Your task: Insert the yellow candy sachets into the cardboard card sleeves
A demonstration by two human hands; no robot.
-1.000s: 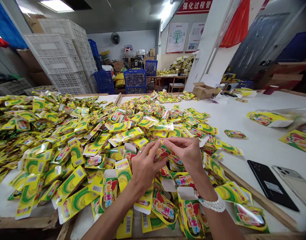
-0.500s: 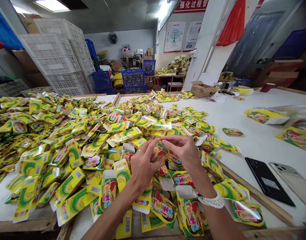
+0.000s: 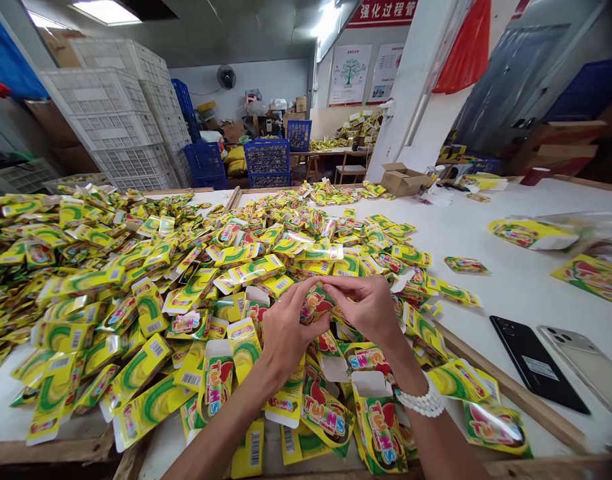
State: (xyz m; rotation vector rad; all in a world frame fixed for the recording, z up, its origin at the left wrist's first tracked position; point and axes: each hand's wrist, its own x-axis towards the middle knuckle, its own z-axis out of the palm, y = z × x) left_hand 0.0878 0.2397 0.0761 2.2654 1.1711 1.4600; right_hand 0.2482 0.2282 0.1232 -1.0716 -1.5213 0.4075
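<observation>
Between my two hands is a small printed candy box (image 3: 316, 305), yellow and green with "TWINS" lettering. My left hand (image 3: 287, 328) wraps its left side, thumb along the lower edge and fingers over the back. My right hand (image 3: 369, 307), with a white beaded bracelet (image 3: 421, 403) at the wrist, pinches the upper right end of the box. The fingertips hide that end, so its flap cannot be made out. Around and below both hands lie many similar boxes, among them one with a raised white flap (image 3: 381, 427) near the front edge.
A large heap of yellow-green boxes (image 3: 136, 267) spreads across the white table (image 3: 461, 227). On the right are a black phone (image 3: 539, 363), a pale phone (image 3: 586, 360) and a wooden strip (image 3: 516, 390). A cardboard carton (image 3: 405, 179) stands at the back beside a pillar.
My right hand has shifted slightly down, its fingers now lower against the box end. More of the box's printed face shows. My left hand keeps its hold.
</observation>
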